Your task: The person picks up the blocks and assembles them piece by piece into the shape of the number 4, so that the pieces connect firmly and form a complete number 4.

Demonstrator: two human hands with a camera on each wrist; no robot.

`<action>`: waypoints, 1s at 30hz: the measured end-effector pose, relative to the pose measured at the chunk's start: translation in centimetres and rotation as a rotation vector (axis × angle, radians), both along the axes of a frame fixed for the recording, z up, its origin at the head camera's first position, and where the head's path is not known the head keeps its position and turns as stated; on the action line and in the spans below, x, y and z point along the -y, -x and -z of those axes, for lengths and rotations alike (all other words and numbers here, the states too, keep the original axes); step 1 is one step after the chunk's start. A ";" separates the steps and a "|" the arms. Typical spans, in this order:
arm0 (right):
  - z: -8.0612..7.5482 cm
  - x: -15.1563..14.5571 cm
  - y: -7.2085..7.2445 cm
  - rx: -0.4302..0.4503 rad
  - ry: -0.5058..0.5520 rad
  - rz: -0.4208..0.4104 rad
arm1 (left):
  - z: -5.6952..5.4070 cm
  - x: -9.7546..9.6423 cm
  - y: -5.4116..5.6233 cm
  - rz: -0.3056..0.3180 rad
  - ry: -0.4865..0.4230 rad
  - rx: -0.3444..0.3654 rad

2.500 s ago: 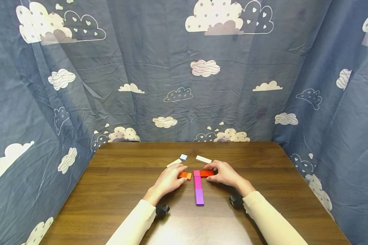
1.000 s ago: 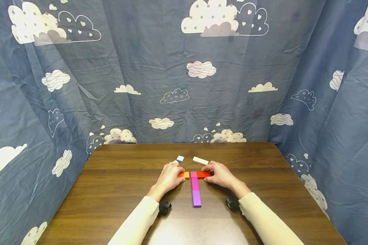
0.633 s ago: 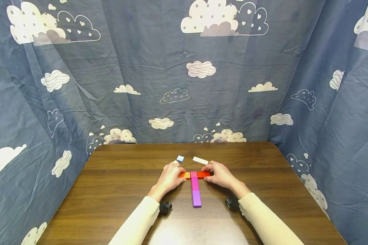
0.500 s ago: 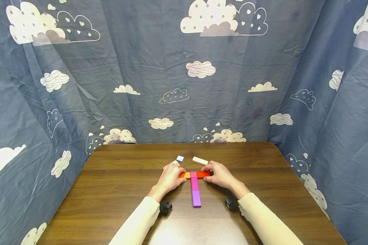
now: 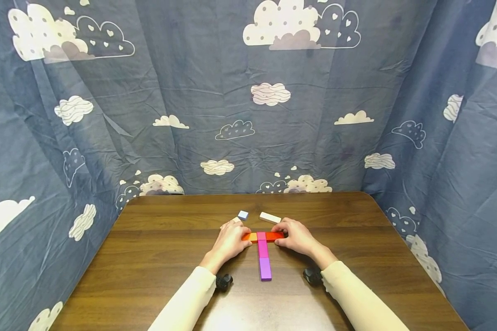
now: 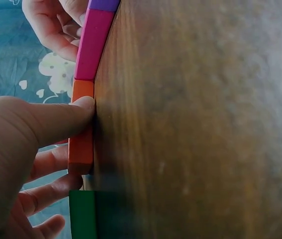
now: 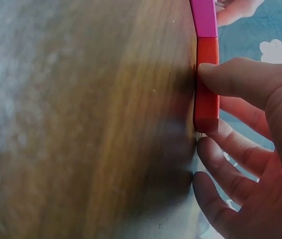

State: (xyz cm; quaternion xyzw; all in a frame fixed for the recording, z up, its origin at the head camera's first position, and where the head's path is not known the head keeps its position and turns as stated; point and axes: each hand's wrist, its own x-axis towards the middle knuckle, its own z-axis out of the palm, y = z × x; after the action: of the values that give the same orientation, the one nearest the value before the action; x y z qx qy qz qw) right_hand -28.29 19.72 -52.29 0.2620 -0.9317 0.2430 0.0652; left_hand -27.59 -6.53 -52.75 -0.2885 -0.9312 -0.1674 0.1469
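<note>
My left hand [image 5: 228,241] pinches an orange block [image 5: 250,237] between thumb and fingers, its inner end against the pink top of a column of blocks. On the opposite side, my right hand [image 5: 297,236] pinches a red block [image 5: 275,236] that also meets the column. Together they form a T lying on the table: pink on top, a magenta block [image 5: 263,248] below, then a purple block [image 5: 265,269]. Both thumbs press the near faces, as the wrist views show. A green block [image 6: 83,214] lies past the orange block's outer end; the left hand hides it in the head view.
Behind the T lie a small light-blue block [image 5: 243,214], a white block [image 5: 270,217] and a cream block [image 5: 236,219] partly covered by the left hand. The brown wooden table [image 5: 161,257] ends at a blue cloud-print curtain [image 5: 207,142].
My left hand has slid the orange block rightward, closing the gap between it and the pink top of the column. The right hand keeps its hold on the red block; the view has shifted slightly.
</note>
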 end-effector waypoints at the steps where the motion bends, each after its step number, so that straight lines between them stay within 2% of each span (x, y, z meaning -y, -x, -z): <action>1: 0.0 0.0 0.0 0.000 0.001 0.001 | 0.0 0.0 0.0 -0.001 -0.002 0.001; 13: -0.1 0.1 0.0 0.008 0.008 0.002 | 0.2 0.1 0.0 -0.003 -0.023 -0.018; 30: 0.1 0.0 0.0 0.016 0.022 0.002 | 0.2 -0.1 -0.2 -0.023 0.013 0.021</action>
State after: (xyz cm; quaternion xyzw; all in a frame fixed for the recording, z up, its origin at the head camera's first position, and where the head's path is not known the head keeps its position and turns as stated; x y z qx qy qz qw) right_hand -28.27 19.75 -52.35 0.2585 -0.9296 0.2555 0.0608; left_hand -27.43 -6.40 -52.92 -0.2771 -0.9370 -0.1628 0.1369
